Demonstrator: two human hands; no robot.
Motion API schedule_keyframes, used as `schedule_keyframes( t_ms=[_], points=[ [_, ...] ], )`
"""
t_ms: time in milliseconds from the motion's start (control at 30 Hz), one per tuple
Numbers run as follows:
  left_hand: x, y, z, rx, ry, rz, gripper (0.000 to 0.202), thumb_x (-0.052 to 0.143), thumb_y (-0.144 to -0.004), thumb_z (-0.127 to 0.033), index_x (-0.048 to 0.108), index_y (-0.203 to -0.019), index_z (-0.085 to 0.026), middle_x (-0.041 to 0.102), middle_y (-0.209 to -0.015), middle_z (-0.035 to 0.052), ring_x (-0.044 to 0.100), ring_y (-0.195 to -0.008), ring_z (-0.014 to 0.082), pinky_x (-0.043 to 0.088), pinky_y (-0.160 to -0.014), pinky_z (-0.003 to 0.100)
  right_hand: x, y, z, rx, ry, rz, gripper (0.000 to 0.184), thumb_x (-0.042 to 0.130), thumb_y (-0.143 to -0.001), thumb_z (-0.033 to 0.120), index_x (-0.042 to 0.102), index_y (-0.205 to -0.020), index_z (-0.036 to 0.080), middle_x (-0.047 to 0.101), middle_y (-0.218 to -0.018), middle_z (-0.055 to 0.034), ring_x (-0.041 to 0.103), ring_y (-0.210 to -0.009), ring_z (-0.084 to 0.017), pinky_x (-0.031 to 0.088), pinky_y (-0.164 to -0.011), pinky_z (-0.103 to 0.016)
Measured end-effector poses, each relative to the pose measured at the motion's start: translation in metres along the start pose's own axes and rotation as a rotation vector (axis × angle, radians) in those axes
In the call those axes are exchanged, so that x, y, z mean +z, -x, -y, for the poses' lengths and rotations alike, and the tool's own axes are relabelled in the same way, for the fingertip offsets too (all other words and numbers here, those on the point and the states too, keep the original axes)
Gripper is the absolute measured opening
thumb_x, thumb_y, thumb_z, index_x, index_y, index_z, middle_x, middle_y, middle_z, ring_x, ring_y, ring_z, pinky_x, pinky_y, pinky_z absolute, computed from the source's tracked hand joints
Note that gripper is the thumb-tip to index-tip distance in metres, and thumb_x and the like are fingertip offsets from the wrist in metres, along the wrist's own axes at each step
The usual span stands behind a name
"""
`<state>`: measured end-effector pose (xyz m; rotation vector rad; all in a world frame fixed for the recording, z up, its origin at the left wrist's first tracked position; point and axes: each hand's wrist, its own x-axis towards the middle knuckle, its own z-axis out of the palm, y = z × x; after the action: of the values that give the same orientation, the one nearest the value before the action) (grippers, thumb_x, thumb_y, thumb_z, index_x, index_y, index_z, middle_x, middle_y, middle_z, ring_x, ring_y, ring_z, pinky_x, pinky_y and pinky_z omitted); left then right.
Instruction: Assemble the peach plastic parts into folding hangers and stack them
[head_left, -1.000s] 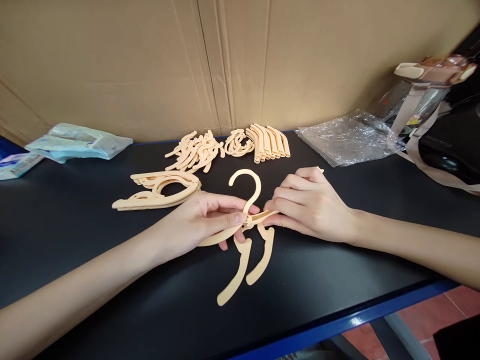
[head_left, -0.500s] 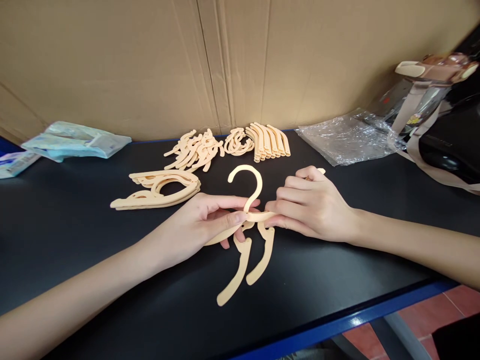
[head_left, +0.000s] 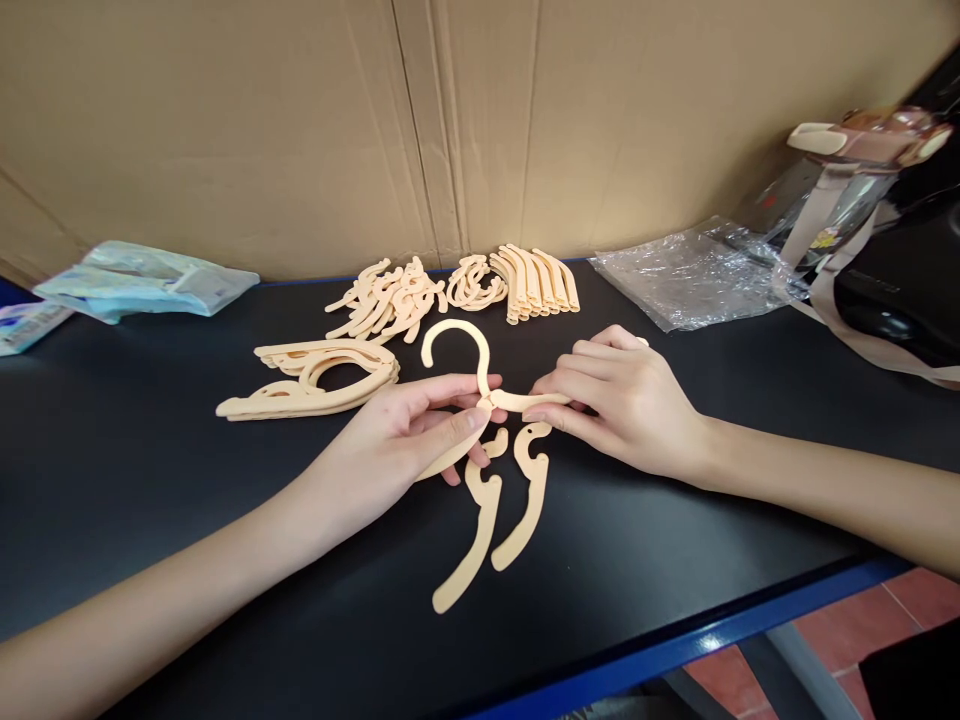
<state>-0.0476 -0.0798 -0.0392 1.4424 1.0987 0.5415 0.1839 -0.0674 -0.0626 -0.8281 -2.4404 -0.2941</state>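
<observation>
Both my hands hold a peach plastic hanger [head_left: 457, 345] just above the black table [head_left: 150, 500]. My left hand [head_left: 405, 440] pinches its left arm and the hook's base between thumb and fingers. My right hand [head_left: 622, 400] grips the hanger's right arm, fingers closed round it. The hook curves up and to the left. Two loose curved hanger arms [head_left: 495, 510] lie flat on the table just below my hands.
A stack of assembled hangers [head_left: 307, 385] lies left of my hands. Piles of loose hooks and arms [head_left: 457, 285] sit by the cardboard wall [head_left: 300, 130]. A clear plastic bag [head_left: 690, 275], a jug with a strap [head_left: 840, 190] and blue packets [head_left: 142, 280] flank them.
The hanger has been lifted slightly and turned, so its hook has swung left. Both hands shifted a little up and left with it.
</observation>
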Motion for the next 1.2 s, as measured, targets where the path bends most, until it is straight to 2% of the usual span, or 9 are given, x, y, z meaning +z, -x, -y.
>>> schedule_keyframes(
  t_ms=[133, 233, 333, 467, 567, 733, 1000, 1200],
  points=[
    [0.002, 0.001, 0.005, 0.100, -0.180, -0.141, 0.039, 0.065, -0.086, -0.046, 0.065, -0.118, -0.024, 0.070, -0.098, 0.0007, 0.060, -0.071, 0.0116, 0.048, -0.055, 0.019, 0.001, 0.003, -0.003, 0.167, -0.059, 0.022, 0.032, 0.050, -0.099, 0.040, 0.066, -0.084, 0.017, 0.067, -0.072, -0.0001, 0.058, -0.063, -0.013, 0.032, -0.061, -0.027],
    [0.001, 0.001, 0.011, 0.215, -0.393, -0.175, 0.036, 0.057, -0.091, -0.047, 0.065, -0.119, -0.027, 0.069, -0.105, 0.0004, 0.061, -0.080, 0.0138, 0.048, -0.064, 0.022, 0.000, 0.004, -0.004, 0.330, -0.102, 0.095, 0.029, 0.051, -0.098, 0.042, 0.064, -0.086, 0.019, 0.069, -0.071, 0.0013, 0.062, -0.064, -0.014, 0.032, -0.057, -0.026],
    [-0.001, 0.002, 0.017, 0.349, -0.640, -0.243, 0.032, 0.053, -0.094, -0.043, 0.066, -0.119, -0.027, 0.068, -0.103, 0.0006, 0.060, -0.090, 0.0163, 0.047, -0.077, 0.027, -0.001, 0.003, -0.009, 0.444, -0.076, 0.160, 0.028, 0.051, -0.098, 0.042, 0.062, -0.086, 0.020, 0.068, -0.072, 0.0024, 0.061, -0.062, -0.014, 0.029, -0.053, -0.026],
    [-0.001, 0.003, 0.020, 0.532, -0.834, -0.286, 0.028, 0.052, -0.095, -0.029, 0.065, -0.119, -0.023, 0.067, -0.093, -0.0012, 0.058, -0.085, 0.0148, 0.045, -0.075, 0.028, -0.003, 0.001, -0.018, 0.516, -0.055, 0.200, 0.031, 0.054, -0.095, 0.043, 0.059, -0.077, 0.019, 0.066, -0.081, 0.0008, 0.057, -0.064, -0.013, 0.033, -0.056, -0.026],
    [0.001, 0.004, 0.021, 0.590, -0.892, -0.294, 0.027, 0.053, -0.094, -0.027, 0.064, -0.118, -0.022, 0.068, -0.092, -0.0024, 0.057, -0.086, 0.0141, 0.045, -0.075, 0.027, -0.003, 0.000, -0.022, 0.468, -0.042, 0.199, 0.033, 0.053, -0.096, 0.043, 0.057, -0.074, 0.019, 0.063, -0.080, -0.0008, 0.057, -0.073, -0.016, 0.036, -0.062, -0.027],
    [0.003, 0.002, 0.023, 0.661, -0.997, -0.318, 0.029, 0.052, -0.095, -0.025, 0.061, -0.122, -0.023, 0.069, -0.105, -0.0027, 0.057, -0.095, 0.0147, 0.046, -0.079, 0.027, 0.000, 0.000, -0.027, 0.388, -0.028, 0.174, 0.028, 0.056, -0.095, 0.039, 0.058, -0.075, 0.019, 0.063, -0.079, -0.0022, 0.055, -0.079, -0.018, 0.040, -0.072, -0.031],
    [0.000, 0.002, 0.023, 0.612, -1.041, -0.286, 0.030, 0.043, -0.096, -0.016, 0.062, -0.119, -0.020, 0.065, -0.107, 0.0009, 0.054, -0.097, 0.0182, 0.045, -0.085, 0.035, 0.005, 0.002, -0.036, 0.301, -0.081, 0.149, 0.018, 0.055, -0.096, 0.029, 0.069, -0.091, 0.019, 0.065, -0.092, -0.0047, 0.056, -0.088, -0.021, 0.040, -0.084, -0.037],
    [-0.004, -0.002, 0.029, 0.602, -1.037, -0.259, 0.037, 0.037, -0.095, -0.006, 0.057, -0.122, -0.022, 0.062, -0.110, 0.0004, 0.052, -0.097, 0.0177, 0.044, -0.085, 0.036, 0.002, 0.002, -0.036, 0.246, -0.096, 0.149, 0.022, 0.050, -0.095, 0.022, 0.070, -0.087, 0.017, 0.064, -0.093, -0.0065, 0.055, -0.087, -0.021, 0.042, -0.082, -0.038]
  ],
)
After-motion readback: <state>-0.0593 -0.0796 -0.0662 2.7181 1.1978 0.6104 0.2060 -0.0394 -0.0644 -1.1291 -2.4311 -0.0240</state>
